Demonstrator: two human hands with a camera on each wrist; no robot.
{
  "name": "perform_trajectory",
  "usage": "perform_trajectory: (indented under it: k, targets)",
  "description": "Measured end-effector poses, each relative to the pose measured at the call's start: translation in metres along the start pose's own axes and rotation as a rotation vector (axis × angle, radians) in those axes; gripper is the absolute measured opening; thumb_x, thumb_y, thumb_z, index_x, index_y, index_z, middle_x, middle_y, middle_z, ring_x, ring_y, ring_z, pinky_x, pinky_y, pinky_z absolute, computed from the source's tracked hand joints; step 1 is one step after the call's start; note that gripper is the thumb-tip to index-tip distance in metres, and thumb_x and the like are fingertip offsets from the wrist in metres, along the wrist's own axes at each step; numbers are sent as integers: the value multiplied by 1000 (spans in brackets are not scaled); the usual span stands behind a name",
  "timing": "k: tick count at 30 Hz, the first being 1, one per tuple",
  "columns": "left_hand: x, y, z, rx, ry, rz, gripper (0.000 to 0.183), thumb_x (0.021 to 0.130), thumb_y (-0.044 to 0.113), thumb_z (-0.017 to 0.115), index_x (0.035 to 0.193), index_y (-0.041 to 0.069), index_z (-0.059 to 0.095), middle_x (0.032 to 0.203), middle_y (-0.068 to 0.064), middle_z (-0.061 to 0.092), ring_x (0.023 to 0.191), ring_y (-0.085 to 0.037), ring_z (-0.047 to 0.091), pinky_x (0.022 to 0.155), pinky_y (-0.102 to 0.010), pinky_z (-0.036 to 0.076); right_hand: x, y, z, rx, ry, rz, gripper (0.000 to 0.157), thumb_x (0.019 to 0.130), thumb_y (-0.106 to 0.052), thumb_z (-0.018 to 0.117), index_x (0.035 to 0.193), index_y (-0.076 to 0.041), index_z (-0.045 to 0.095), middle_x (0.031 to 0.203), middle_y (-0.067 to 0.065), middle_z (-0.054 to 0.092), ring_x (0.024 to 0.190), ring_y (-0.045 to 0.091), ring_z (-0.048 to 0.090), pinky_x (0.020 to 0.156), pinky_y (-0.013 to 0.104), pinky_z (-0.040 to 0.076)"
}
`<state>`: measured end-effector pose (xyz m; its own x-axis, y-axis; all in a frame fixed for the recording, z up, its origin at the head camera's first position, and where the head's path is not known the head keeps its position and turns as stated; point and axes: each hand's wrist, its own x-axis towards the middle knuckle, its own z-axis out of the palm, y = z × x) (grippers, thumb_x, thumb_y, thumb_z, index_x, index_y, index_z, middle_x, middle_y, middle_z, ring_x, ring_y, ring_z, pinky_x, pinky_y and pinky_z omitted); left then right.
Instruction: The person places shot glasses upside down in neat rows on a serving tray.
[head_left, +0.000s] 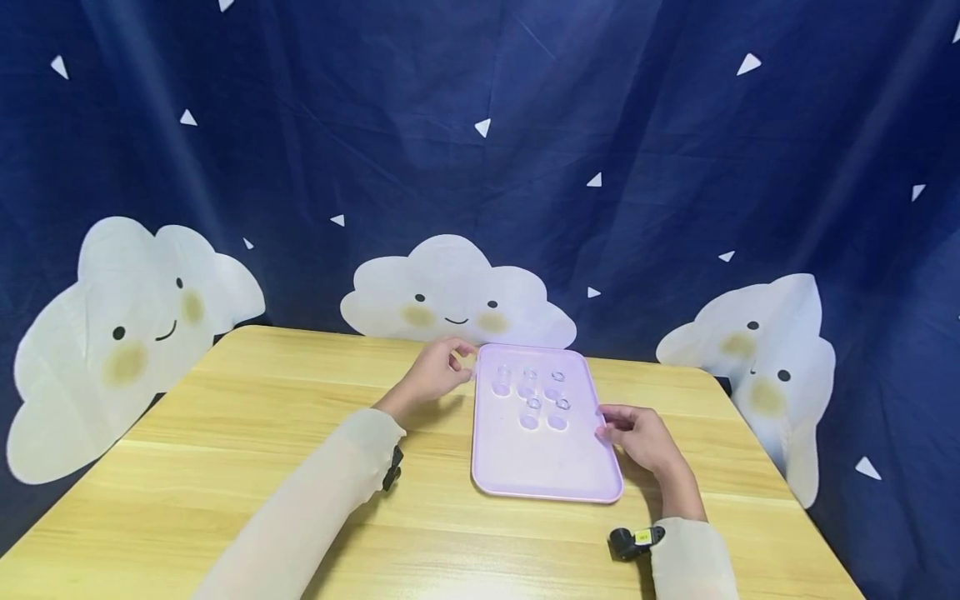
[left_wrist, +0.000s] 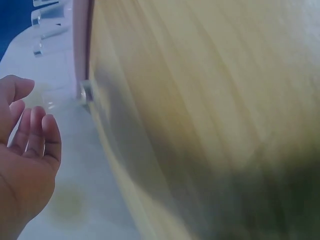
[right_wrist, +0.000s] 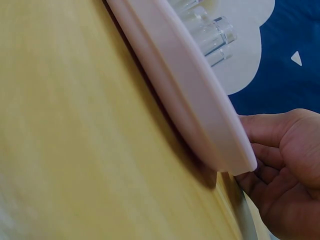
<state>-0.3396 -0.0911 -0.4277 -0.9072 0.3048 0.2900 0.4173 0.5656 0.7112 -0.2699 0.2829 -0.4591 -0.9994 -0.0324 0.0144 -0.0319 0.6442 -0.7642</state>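
A pale pink-purple tray lies on the table, bearing several small clear cylindrical cups that stand upright in two rows. Another clear cup stands just outside the tray's far left edge. Around its rim, my left hand has thumb and fingertips spread apart, with a gap showing between them in the left wrist view. On the other side, my right hand holds the tray's right edge with thumb and fingers. Its fingertips are partly hidden behind the rim in the right wrist view.
The tray stands on a light wood table, close to its far edge. Behind hangs a dark blue curtain printed with white clouds and triangles. A small black camera is strapped at the right wrist.
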Motion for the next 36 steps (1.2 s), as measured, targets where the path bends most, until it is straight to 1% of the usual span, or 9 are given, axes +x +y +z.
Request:
perform_trajectory:
  k: [5,8,14,21,27,31,36]
  targets:
    - [2,-6,2,-9,50,-27,43,85,3,77,127,-2,66,120,-16,65,85,-18,60,78,-31,53,0,0,-1,-3,0,-11,40,91,-7,75,131,0,68,112,12,73,96,23,63,80,28,52]
    - [3,-11,2,-5,56,-39,44,85,3,77,128,-2,65,119,-15,64,85,-18,61,80,-31,54,0,0,-1,-1,-1,-14,40,91,-7,76,130,0,68,111,12,74,95,23,63,80,27,52]
    - [4,-16,2,8,31,-62,50,85,6,78,132,-3,61,120,-16,64,87,-20,63,82,-33,56,1,0,-1,2,-6,-5,41,91,-8,76,131,0,68,110,12,73,94,22,62,78,27,51]
    - [4,-21,2,-23,2,-110,54,85,8,79,134,-3,60,117,-18,65,90,-25,65,83,-36,57,0,-2,-1,8,-10,7,42,91,-7,76,132,0,67,112,13,73,95,22,62,79,26,51]
    - [5,-26,5,-66,-18,-148,55,86,10,79,136,-1,59,117,-15,65,97,-27,67,88,-37,57,-1,-1,-1,13,-5,4,42,91,-6,76,131,0,67,110,12,73,95,23,62,77,27,50]
    - [5,-26,9,-103,-24,-165,57,86,10,80,137,-4,57,117,-16,65,101,-30,67,90,-39,57,-2,-1,-1,4,-3,1,42,91,-7,76,131,0,67,111,12,73,95,23,62,78,28,50]
    - [8,-28,15,-82,-32,-173,55,87,13,80,135,-4,58,116,-14,66,105,-30,66,95,-39,56,0,-1,-1,-1,-5,-1,41,91,-7,76,131,0,67,112,12,73,95,22,63,80,28,51]
